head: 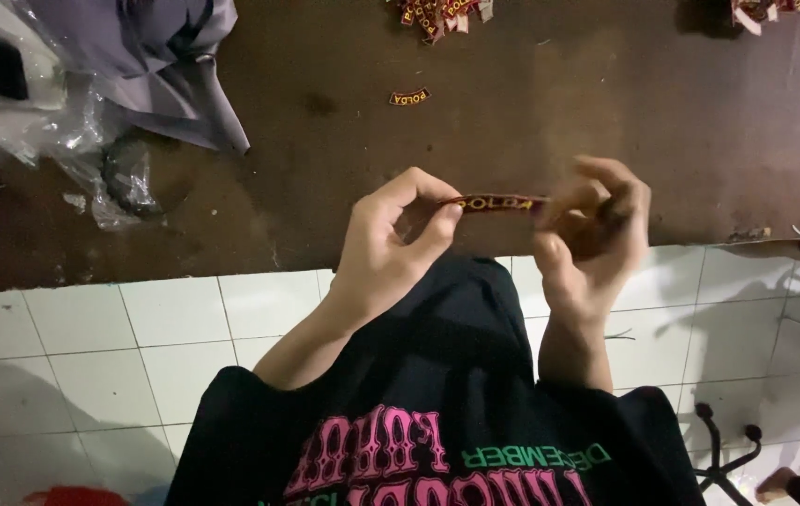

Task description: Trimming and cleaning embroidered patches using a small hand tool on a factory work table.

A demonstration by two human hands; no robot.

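Brown work surface (531, 112), worn; white tiled floor (91, 337) below its edge. Grey fabric (166, 56) and clear plastic wrap (72, 131) at upper left. Piles of woven labels (437, 14) along the far edge; one loose label (409, 96). Left hand (391, 248) and right hand (592, 239), both pinching an arched embroidered label (496, 202) stretched between them over the table's near edge.
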